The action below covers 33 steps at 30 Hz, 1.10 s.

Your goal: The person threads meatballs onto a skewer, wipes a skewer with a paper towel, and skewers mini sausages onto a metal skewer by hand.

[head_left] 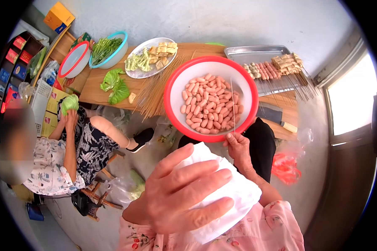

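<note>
Close to the camera, my left hand [188,188] has its fingers spread across a folded white tissue [234,196] and holds it in front of the pink floral shirt. Its palm is hidden. Beyond it, my right hand [238,146] pinches the lower end of a thin skewer [233,104] that points upward, with nothing visible threaded on it. Behind that skewer, a white basin with a red rim [169,98] holds many small pink sausages [209,104]. It sits at the table's near edge, just above my right hand.
On the wooden table [92,90] are loose bamboo skewers [155,90], lettuce leaves [119,92], a plate [134,74] of vegetables, a cleaver [270,114] and a metal tray [247,51] with filled skewers. At left, a seated person [50,163] holds a cabbage [69,103].
</note>
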Available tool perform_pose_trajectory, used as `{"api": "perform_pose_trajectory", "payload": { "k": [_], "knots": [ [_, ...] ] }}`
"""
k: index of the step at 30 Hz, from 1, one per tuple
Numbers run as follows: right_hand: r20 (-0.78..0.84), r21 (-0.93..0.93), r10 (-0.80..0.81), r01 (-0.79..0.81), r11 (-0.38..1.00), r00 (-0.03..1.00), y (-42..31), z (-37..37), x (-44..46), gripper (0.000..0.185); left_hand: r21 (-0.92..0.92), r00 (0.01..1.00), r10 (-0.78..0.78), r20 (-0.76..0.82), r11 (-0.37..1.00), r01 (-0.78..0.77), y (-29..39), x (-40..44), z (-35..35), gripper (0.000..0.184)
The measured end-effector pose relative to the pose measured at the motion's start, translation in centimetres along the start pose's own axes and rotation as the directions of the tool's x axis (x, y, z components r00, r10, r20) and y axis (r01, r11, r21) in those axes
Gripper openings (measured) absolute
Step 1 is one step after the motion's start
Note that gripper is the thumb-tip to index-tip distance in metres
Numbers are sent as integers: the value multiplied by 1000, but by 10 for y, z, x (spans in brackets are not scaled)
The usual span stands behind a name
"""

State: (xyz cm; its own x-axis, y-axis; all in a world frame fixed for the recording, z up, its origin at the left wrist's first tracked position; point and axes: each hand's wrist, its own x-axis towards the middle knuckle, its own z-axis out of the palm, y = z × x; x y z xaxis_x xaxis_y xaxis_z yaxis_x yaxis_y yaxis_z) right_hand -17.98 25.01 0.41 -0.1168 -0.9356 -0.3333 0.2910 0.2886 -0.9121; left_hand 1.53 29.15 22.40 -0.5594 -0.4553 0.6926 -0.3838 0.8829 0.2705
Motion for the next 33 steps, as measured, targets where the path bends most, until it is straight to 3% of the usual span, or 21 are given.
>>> {"api": "perform_pose_trajectory", "payload": {
  "k": [2, 3, 4, 5, 6, 7, 10, 11, 14, 15, 17, 21, 24, 27, 28, 30, 31, 33],
  "knots": [
    [-2, 0, -3, 3, 1000, 1000, 8, -1, 5, 29, -116, 999, 12, -42, 993, -17, 10, 3, -11, 16],
    [20, -19, 14, -14, 1000, 1000, 5, -2, 2, 29, -126, 998, 10, 63, 992, -2, 16, 0, -28, 15],
    [18, 0, 4, -4, 1000, 1000, 8, -1, 4, 28, -235, 927, 98, -361, 953, -192, 14, -22, -6, 14],
    [10, 2, 9, -9, 1000, 1000, 9, -1, 4, 26, -236, 923, 30, -383, 963, -130, 31, -8, 3, 15],
    [12, 5, 17, -17, 1000, 1000, 11, 0, 4, 24, -242, 914, -38, -403, 968, -66, 48, 5, 11, 28],
    [14, 9, 17, -17, 1000, 1000, 12, 1, 4, 24, -271, 834, -134, -536, 962, -20, 55, 10, 18, 33],
    [-15, 0, 7, -7, 1000, 1000, 15, 1, 4, 20, -342, 912, -117, -392, 939, -26, 35, 9, -15, 36],
    [-8, -5, 11, -11, 1000, 1000, 15, 0, 4, 19, -577, 978, -61, -199, 814, -66, 21, 13, -21, 31],
    [-7, -25, 19, -19, 999, 1000, 11, -1, 4, 18, -863, 967, 58, -250, 438, -250, 17, 16, 13, 24],
    [-14, -36, 28, -29, 999, 1000, 9, 0, 4, 18, -933, 981, 18, -194, 305, -190, 20, 20, 16, 21],
    [13, -22, 24, -24, 999, 1000, 8, -2, 4, 19, -978, 992, -20, -127, 171, -122, 23, 22, 14, 19],
    [31, -15, 16, -15, 1000, 999, 14, -3, 4, 20, -966, 993, -106, -57, 255, -28, 28, 21, 7, 16],
    [24, -25, 1, 0, 1000, 1000, 16, -3, 4, 19, -947, 990, -91, -112, 310, -78, 31, 17, 11, 16],
    [21, -46, 27, -26, 999, 999, 14, 1, 3, 19, -958, 968, -201, -149, 270, -91, 47, 17, 13, 16],
    [12, -66, 18, -17, 998, 1000, 15, 2, 3, 19, -970, 941, -339, -23, 237, 62, 56, 20, 5, 16],
    [18, -56, 46, -44, 997, 999, 19, 1, 0, 19, -958, 873, -475, 108, 183, 219, 81, 30, -1, 15],
    [30, -53, 55, -53, 997, 998, 19, 2, 3, 19, -986, 582, -812, -44, 129, 105, 102, 41, 15, 15],
    [20, -61, 32, -31, 998, 999, 23, 0, 4, 19, -992, 147, -981, -127, 123, -34, 96, 39, 21, 14]
  ]
}}
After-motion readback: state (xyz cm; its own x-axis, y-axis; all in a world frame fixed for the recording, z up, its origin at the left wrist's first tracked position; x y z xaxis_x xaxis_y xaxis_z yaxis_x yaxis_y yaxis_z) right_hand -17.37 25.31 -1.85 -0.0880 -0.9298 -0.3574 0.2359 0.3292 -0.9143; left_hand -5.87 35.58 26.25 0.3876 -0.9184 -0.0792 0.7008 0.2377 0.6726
